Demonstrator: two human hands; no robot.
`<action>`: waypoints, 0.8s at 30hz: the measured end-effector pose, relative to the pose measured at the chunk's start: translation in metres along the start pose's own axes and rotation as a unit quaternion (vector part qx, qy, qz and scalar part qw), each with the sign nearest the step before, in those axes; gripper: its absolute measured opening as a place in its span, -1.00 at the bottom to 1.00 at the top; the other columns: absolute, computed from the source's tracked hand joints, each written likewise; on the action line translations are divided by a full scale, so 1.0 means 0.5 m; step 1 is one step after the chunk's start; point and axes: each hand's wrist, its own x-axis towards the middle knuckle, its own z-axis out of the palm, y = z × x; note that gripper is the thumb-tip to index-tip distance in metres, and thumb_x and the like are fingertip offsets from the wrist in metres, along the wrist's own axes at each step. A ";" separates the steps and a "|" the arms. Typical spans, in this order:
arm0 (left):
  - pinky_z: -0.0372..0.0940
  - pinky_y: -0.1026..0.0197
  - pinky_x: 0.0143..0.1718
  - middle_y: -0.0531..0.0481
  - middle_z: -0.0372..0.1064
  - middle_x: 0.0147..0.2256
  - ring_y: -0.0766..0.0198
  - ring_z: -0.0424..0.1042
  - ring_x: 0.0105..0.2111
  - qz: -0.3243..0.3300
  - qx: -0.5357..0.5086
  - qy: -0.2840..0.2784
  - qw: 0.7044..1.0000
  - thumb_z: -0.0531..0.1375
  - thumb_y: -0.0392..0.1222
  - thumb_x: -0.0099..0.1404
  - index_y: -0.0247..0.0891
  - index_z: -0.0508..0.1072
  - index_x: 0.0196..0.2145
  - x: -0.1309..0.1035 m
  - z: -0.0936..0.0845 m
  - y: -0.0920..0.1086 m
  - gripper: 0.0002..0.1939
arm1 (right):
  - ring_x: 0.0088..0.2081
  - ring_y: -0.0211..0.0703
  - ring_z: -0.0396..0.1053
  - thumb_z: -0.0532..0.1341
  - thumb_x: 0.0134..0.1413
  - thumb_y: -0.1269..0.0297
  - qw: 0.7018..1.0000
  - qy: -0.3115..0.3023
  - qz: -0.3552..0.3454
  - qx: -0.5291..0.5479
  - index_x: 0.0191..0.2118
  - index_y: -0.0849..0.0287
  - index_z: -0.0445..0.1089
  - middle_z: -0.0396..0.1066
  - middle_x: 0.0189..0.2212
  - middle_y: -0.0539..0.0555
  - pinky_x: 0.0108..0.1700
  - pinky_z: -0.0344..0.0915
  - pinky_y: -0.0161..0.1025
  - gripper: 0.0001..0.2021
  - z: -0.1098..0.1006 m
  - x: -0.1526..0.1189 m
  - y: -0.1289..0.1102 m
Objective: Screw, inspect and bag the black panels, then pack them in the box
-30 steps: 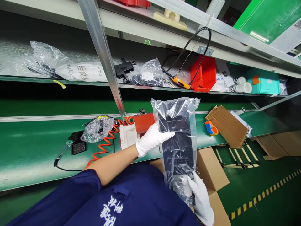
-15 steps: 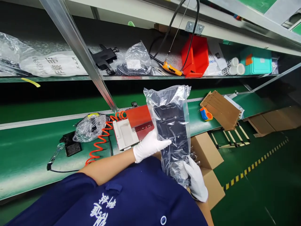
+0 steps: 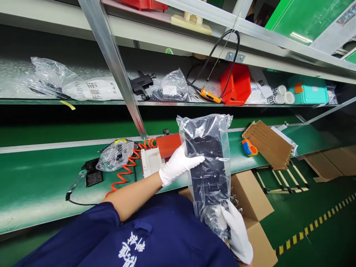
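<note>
A flat black part in a clear plastic bag (image 3: 208,159) hangs in front of my chest, its long side running up and down. My left hand (image 3: 179,163), in a white glove, grips the bag's left edge, with the thumb lying across the front and the other fingers hidden behind. At the lower right, my gloved right hand (image 3: 236,230) is closed on the crumpled bottom end of the same bag. Some of its fingers show blurred through the plastic.
A red box (image 3: 169,145), white tray (image 3: 152,160), coiled orange hose (image 3: 125,172) and wrapped part (image 3: 115,155) lie on the green bench (image 3: 50,185). An open carton (image 3: 253,196) stands right of the bag. Beyond are tape (image 3: 249,147) and cardboard (image 3: 268,142); a shelf (image 3: 167,104) runs above.
The view has shifted, so the bench and shelf appear lower and further right. Both hands still hold the bagged part, which covers less of the bench's red box than before on its upper side.
</note>
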 end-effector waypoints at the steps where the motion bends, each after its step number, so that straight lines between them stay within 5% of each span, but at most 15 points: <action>1: 0.46 -0.08 0.15 -0.23 0.54 0.07 -0.08 0.54 0.07 -0.001 0.000 0.008 1.000 0.47 0.08 0.11 -0.28 0.42 -0.02 0.001 0.000 -0.003 -0.41 | 0.23 -0.06 0.43 0.41 -0.02 -0.24 1.000 0.001 0.004 -0.002 0.21 0.12 0.51 0.37 0.21 0.19 0.28 0.44 -0.23 -0.25 0.000 0.000 0.002; 10: 0.44 -0.09 0.14 -0.23 0.55 0.06 -0.08 0.54 0.05 -0.007 0.018 0.013 1.000 0.44 0.19 0.12 -0.28 0.45 -0.02 -0.001 -0.001 -0.008 -0.37 | 0.19 -0.02 0.45 0.42 -0.10 -0.29 0.999 0.008 -0.025 -0.021 0.06 0.09 0.60 0.46 0.10 0.18 0.26 0.47 -0.17 -0.31 0.012 -0.007 -0.027; 17: 0.44 -0.12 0.14 -0.24 0.53 0.07 -0.07 0.53 0.06 -0.053 0.027 -0.095 0.994 0.45 0.10 0.14 -0.23 0.44 0.08 -0.070 0.022 -0.055 -0.36 | 0.26 -0.04 0.39 0.38 -0.01 -0.24 1.000 0.007 -0.006 0.018 0.20 0.15 0.50 0.39 0.20 0.17 0.38 0.36 -0.15 -0.25 0.020 -0.004 -0.019; 24: 0.39 -0.17 0.20 -0.30 0.55 0.04 -0.08 0.55 0.03 -0.089 0.018 -0.019 0.996 0.39 0.22 0.14 -0.28 0.44 0.01 -0.066 0.029 -0.103 -0.36 | 0.27 -0.07 0.38 0.38 -0.01 -0.17 1.000 0.009 0.000 0.019 0.16 0.14 0.51 0.38 0.21 0.13 0.36 0.36 -0.21 -0.32 0.029 -0.002 -0.027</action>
